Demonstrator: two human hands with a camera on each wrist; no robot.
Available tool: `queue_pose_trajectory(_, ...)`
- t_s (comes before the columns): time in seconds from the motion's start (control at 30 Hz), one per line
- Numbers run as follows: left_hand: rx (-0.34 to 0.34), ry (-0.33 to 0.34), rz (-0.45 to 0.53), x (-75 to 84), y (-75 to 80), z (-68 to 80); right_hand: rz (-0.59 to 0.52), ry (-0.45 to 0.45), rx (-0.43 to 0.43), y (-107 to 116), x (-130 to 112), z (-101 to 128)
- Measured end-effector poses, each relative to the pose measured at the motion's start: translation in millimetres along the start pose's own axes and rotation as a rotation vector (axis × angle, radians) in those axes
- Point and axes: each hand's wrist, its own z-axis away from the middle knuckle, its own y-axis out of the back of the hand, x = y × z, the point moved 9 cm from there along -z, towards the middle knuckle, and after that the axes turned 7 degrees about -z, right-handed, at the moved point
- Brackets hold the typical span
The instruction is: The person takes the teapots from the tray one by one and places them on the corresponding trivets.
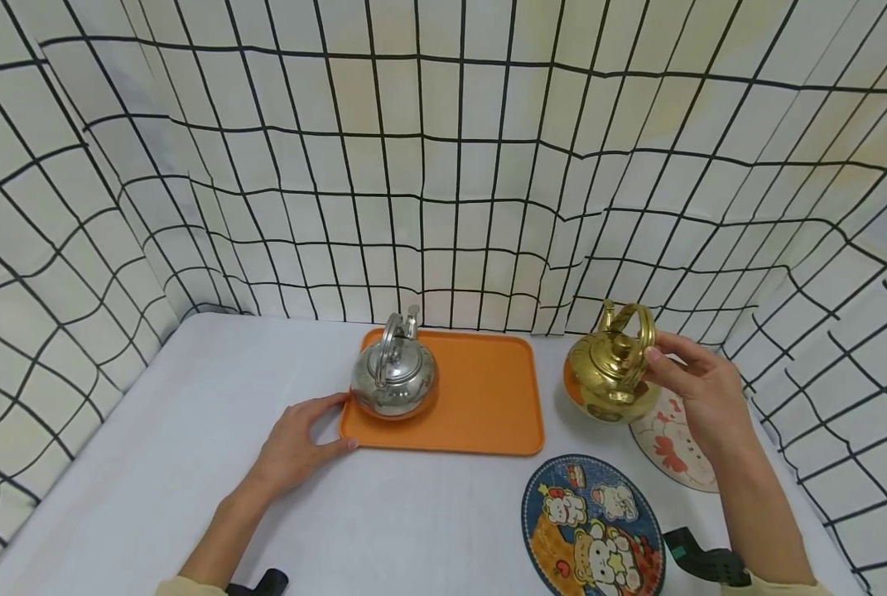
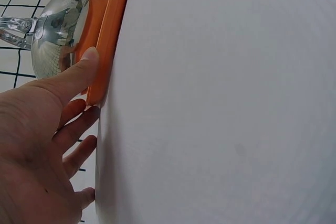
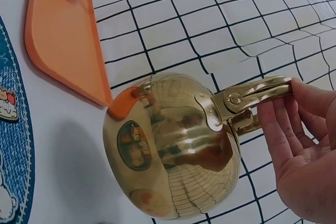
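The tray (image 1: 480, 397) is orange, one kettle (image 1: 393, 377) is silver and the other kettle (image 1: 610, 372) is gold. The curtain (image 1: 443, 165) is white with black grid lines, and the round mat (image 1: 592, 530) is blue with cartoon pictures.

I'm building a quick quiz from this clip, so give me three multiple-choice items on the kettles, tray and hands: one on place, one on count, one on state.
1. Where does the silver kettle stand?
A. on the orange tray
B. on the blue mat
C. on the bare table

2. How many kettles are in view?
A. one
B. two
C. three

3. What is the right hand doing?
A. lying flat on the table
B. holding the gold kettle by its handle
C. pressing the tray

Answers:
1 A, it sits at the tray's left end.
2 B, one silver, one gold.
3 B, its fingers are on the raised handle.
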Motion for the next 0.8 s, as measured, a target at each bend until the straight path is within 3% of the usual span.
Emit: queue_pose_trajectory(0.8,0.002,-0.007,-0.015,2.3,-0.1,-0.7,0.012,-0.041,0.077,44,8,7)
